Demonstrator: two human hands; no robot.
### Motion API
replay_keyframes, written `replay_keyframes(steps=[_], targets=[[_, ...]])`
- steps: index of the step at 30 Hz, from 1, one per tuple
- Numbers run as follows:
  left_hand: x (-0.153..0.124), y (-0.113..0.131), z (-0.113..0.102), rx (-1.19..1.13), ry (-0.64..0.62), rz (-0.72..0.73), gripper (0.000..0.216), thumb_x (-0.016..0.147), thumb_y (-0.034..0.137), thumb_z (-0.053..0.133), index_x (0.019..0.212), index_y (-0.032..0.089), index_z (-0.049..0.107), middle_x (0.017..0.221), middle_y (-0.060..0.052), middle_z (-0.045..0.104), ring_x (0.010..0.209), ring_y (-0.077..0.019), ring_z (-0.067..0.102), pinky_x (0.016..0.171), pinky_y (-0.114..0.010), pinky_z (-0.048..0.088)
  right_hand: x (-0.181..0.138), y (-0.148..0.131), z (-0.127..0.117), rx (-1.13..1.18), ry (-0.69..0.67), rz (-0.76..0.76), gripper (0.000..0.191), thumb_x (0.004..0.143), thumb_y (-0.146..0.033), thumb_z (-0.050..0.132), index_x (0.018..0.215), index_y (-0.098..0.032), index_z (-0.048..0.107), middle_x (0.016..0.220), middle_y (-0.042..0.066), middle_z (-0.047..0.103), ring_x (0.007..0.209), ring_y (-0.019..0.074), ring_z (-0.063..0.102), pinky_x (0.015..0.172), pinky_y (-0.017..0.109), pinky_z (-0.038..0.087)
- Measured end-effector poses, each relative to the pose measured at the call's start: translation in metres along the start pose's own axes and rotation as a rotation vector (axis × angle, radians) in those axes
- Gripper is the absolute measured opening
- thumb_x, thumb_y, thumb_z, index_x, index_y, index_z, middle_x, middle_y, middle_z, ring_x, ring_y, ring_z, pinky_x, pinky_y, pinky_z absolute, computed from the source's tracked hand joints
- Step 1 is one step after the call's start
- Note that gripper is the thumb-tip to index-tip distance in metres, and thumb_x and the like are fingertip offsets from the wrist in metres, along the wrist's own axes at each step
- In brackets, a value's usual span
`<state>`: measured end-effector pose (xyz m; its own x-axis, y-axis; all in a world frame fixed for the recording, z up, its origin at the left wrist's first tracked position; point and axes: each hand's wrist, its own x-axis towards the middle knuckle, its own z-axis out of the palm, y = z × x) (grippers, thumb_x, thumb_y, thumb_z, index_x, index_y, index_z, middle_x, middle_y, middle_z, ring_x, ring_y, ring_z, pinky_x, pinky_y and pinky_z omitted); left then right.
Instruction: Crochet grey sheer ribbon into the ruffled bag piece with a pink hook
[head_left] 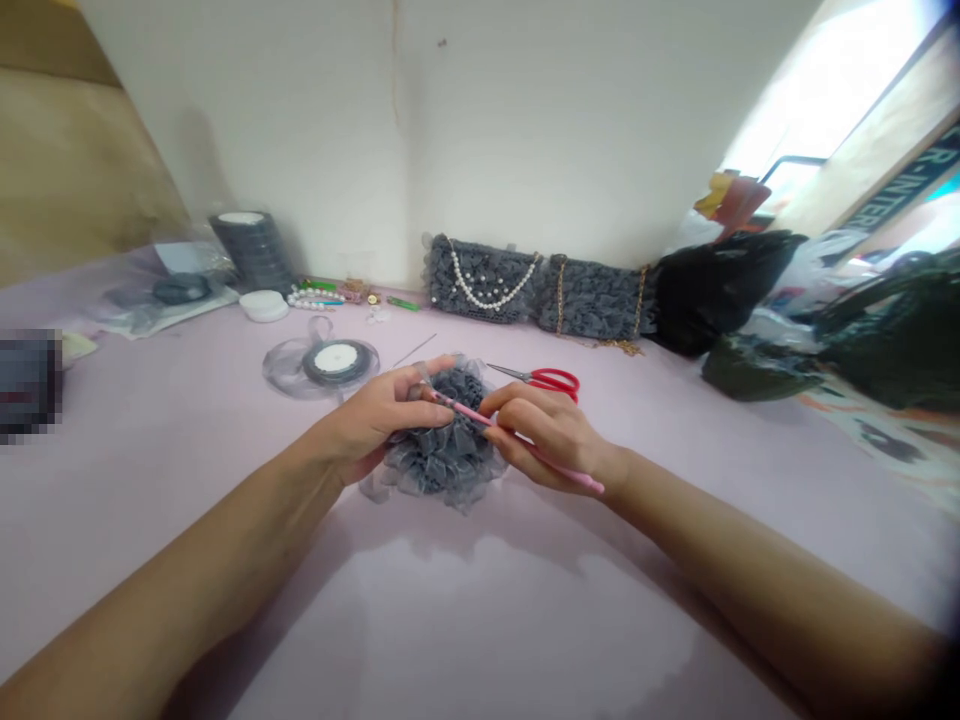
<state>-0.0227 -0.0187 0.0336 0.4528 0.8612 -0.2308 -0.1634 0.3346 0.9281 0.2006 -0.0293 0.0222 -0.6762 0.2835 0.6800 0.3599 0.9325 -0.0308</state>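
A ruffled piece of grey organza ribbon crochet (442, 455) is held up off the table in front of me. My left hand (386, 410) grips its left edge between thumb and fingers, with a strand of sheer ribbon at the fingertips. A pink crochet hook (551, 462) lies slantwise in my right hand (544, 432), whose thumb and fingers are closed round it. The hook's tip meets the work beside my left thumb. Behind my left hand, a spool of grey organza ribbon (335, 362) lies flat, loose ribbon curling at its left.
Red-handled scissors (551, 382) lie beyond my right hand, near a thin needle (415, 348). Two ruffled grey bags (484, 282) lean on the wall. Stacked ribbon spools (255, 255) and pearl beads (319, 297) stand back left; black plastic bags (724, 290) sit at right.
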Motion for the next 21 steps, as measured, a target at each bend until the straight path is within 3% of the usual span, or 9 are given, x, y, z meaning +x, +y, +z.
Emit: replay_keyframes(steps=[4,9,14,21], targets=[[0.003,0.002,-0.011,0.042,-0.017,-0.032,0.057,0.069,0.016,0.078,0.125,0.023,0.066,0.074,0.002,0.062,0.066,-0.0113,0.06,0.061,-0.022,0.045,0.003,-0.002,-0.006,0.096,-0.053,0.03,0.013,0.097,-0.015,0.045,0.085,-0.02,0.049,0.098,0.011,0.067,0.079,0.0146,0.062,0.066,0.027,0.053],[0.004,0.002,-0.02,0.071,-0.099,-0.098,0.057,0.067,0.018,0.075,0.123,0.021,0.068,0.086,-0.007,0.072,0.073,-0.0196,0.067,0.064,-0.028,0.051,0.006,-0.007,-0.012,0.269,-0.113,0.185,0.014,0.1,-0.019,0.044,0.099,-0.016,0.058,0.098,0.01,0.069,0.078,0.0128,0.063,0.065,0.025,0.052],[0.005,0.002,-0.024,0.051,-0.172,-0.123,0.055,0.066,0.016,0.071,0.121,0.021,0.069,0.097,-0.01,0.075,0.078,-0.0203,0.07,0.067,-0.029,0.054,0.006,-0.009,-0.017,0.436,-0.142,0.373,0.021,0.1,-0.022,0.046,0.106,-0.013,0.064,0.091,0.006,0.068,0.076,0.0116,0.063,0.067,0.024,0.051],[0.002,0.004,-0.019,0.11,-0.204,-0.075,0.058,0.07,0.017,0.072,0.127,0.022,0.065,0.098,-0.01,0.073,0.085,-0.0235,0.07,0.072,-0.032,0.053,0.008,-0.012,-0.01,0.516,-0.028,0.52,0.021,0.098,-0.021,0.049,0.093,-0.014,0.068,0.092,0.006,0.072,0.072,0.0105,0.064,0.061,0.021,0.05]])
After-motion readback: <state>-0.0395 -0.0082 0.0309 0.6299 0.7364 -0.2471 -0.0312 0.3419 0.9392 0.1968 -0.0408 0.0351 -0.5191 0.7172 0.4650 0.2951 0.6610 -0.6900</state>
